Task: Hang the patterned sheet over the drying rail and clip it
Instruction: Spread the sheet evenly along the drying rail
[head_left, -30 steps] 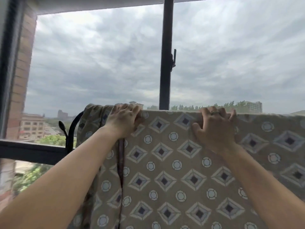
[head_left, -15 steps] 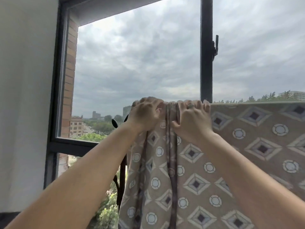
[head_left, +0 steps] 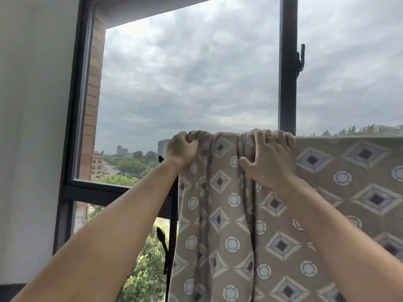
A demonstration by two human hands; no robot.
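Two bare hands up at the top fold of the patterned sheet [head_left: 283, 225], which hangs draped in front of the window frame [head_left: 72, 127]. Left hand [head_left: 182, 150] clenched on the sheet's bunched left end, fingers curled over the top edge. Right hand [head_left: 269, 158] just beside it to the right, fingers hooked over the fold, thumb pressing into the fabric below; ring [head_left: 271, 137] on one finger. Fabric between the hands gathered in vertical pleats; to the right of the right hand it lies flat and taut. Rail itself hidden under the cloth. Black stand post [head_left: 172, 225] shows just left of the sheet. Window handle [head_left: 301, 57] on the centre mullion, well above. Cloudy sky, trees and buildings outside.
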